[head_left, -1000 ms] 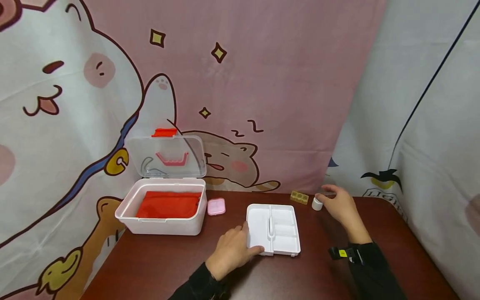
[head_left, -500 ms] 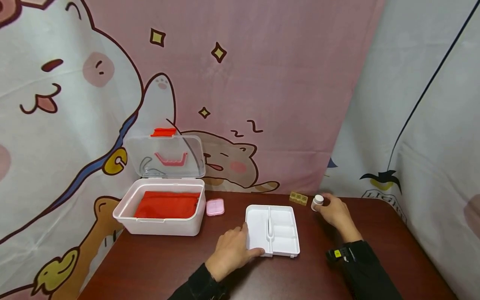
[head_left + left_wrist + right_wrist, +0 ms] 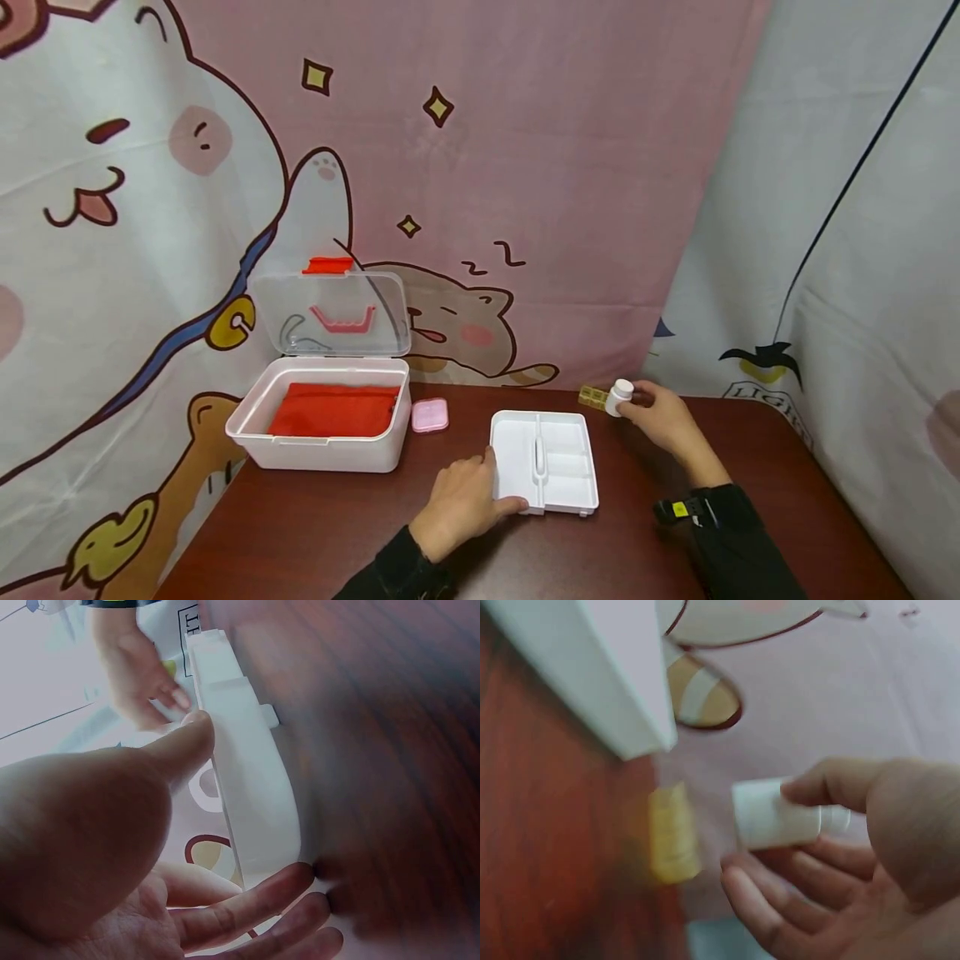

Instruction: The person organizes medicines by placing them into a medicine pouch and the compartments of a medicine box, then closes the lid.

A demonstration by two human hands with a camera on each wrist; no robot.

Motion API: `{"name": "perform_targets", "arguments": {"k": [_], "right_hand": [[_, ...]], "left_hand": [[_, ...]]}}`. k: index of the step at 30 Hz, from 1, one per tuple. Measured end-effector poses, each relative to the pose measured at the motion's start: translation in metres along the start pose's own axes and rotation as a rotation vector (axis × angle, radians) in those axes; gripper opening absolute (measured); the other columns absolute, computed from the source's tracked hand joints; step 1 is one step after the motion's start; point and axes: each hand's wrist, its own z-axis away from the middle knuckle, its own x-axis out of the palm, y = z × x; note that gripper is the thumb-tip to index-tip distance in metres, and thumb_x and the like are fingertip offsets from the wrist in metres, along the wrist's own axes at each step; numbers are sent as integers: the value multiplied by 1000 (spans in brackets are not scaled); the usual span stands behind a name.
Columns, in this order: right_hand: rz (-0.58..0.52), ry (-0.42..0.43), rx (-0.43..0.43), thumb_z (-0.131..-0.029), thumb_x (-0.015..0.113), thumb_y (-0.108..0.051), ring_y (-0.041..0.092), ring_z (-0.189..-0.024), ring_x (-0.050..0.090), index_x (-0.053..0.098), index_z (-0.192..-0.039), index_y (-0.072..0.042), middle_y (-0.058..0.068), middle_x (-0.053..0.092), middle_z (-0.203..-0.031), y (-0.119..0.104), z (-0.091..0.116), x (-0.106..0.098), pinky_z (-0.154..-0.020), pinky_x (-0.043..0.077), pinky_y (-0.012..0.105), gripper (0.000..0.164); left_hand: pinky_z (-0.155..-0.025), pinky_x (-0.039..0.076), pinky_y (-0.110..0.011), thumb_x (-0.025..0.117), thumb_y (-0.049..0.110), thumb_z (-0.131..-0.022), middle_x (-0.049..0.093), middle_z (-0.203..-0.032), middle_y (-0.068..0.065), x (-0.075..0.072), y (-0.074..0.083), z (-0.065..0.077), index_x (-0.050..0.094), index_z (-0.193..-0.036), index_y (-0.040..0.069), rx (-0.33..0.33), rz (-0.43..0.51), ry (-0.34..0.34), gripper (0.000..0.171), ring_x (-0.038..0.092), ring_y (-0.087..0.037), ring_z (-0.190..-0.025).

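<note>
My right hand [image 3: 666, 419] pinches a small white bottle [image 3: 619, 398] between thumb and fingers. In the right wrist view, the thumb lies along the side of the bottle [image 3: 776, 814] and its base end stands apart from the red-brown tabletop. Over at the middle, my left hand [image 3: 461, 502] touches the near left corner of a flat white compartment tray [image 3: 573, 492], thumb at the front edge and forefinger at the left side. The left wrist view shows the tray's side wall [image 3: 251, 765] between thumb and extended fingers.
A yellow see-through pill box [image 3: 592, 397] sits just left of the bottle. A small pink case [image 3: 430, 415] lies between the tray and a white storage box [image 3: 330, 454], whose clear lid [image 3: 333, 292] stands up. Red cloth [image 3: 333, 408] fills that box. Printed hangings border the table.
My right hand has closed its fingers on the bottle, lifted it and carried it left, so it overlaps the yellow pill box in the head view. My left hand stays at the tray.
</note>
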Motion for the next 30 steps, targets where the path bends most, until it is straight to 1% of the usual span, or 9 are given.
{"name": "perform_targets", "arguments": {"k": [3, 5, 10, 12, 15, 20, 24, 27, 30], "right_hand": [[-15, -37, -93, -105, 74, -34, 39, -120, 72, 59, -150, -2, 28, 69, -142, -20, 6, -2, -93, 64, 47, 57], [1, -66, -156, -104, 76, -33, 36, -120, 72, 63, -147, -5, 23, 72, -138, -31, 11, -2, -93, 63, 45, 53], [23, -160, -300, -100, 81, -25, 35, -121, 72, 71, -139, -8, 15, 75, -134, -55, 26, 3, -96, 63, 50, 44], [48, -163, -356, -98, 83, -22, 36, -121, 72, 72, -138, -6, 17, 74, -136, -61, 29, 7, -98, 63, 54, 44], [141, -126, -414, -97, 82, -19, 33, -119, 73, 74, -136, -4, 18, 73, -137, -65, 29, 16, -100, 61, 56, 44], [255, -59, -425, -95, 82, -15, 26, -108, 70, 75, -132, -5, 13, 74, -127, -62, 23, 35, -94, 61, 49, 38], [283, -53, -377, -95, 82, -15, 23, -99, 66, 74, -127, -8, 7, 74, -115, -59, 20, 50, -89, 58, 45, 33], [315, -60, -356, -96, 82, -15, 23, -101, 67, 74, -127, -9, 7, 75, -117, -57, 21, 60, -92, 60, 47, 32], [351, -41, -384, -95, 80, -11, 28, -110, 71, 75, -127, -6, 11, 75, -122, -55, 24, 67, -99, 60, 52, 33]], "left_hand": [[-75, 60, -49, 85, 74, -83, 80, -112, -14, -1, -1, -3, 65, -143, -1, 0, -7, 2, 98, 77, -32, -93], [-74, 60, -49, 85, 75, -83, 80, -112, -14, -2, -1, -4, 65, -143, -1, 6, -10, 7, 98, 77, -32, -93], [-72, 59, -49, 85, 74, -83, 80, -111, -14, -1, -5, -4, 66, -141, -1, 8, -13, 17, 97, 77, -33, -91], [-72, 59, -49, 85, 75, -83, 80, -111, -14, -1, -6, -4, 66, -141, -1, 3, -18, 16, 97, 77, -33, -90], [-72, 59, -48, 84, 76, -83, 80, -111, -13, -2, -6, -5, 66, -141, -1, 3, -24, 11, 98, 76, -32, -90], [-73, 60, -49, 84, 75, -84, 80, -111, -14, -4, -3, -5, 65, -143, -2, 14, -20, 7, 99, 77, -33, -90], [-74, 60, -50, 85, 74, -84, 80, -113, -15, -5, -1, -5, 65, -143, -3, 17, -17, 4, 99, 77, -34, -91], [-76, 61, -50, 84, 74, -84, 80, -114, -15, -3, -1, -3, 64, -144, -3, 8, -12, -8, 99, 77, -34, -93], [-76, 61, -50, 84, 74, -84, 80, -116, -15, -1, -1, -1, 64, -145, -2, 5, -2, -15, 100, 77, -33, -94]]}}
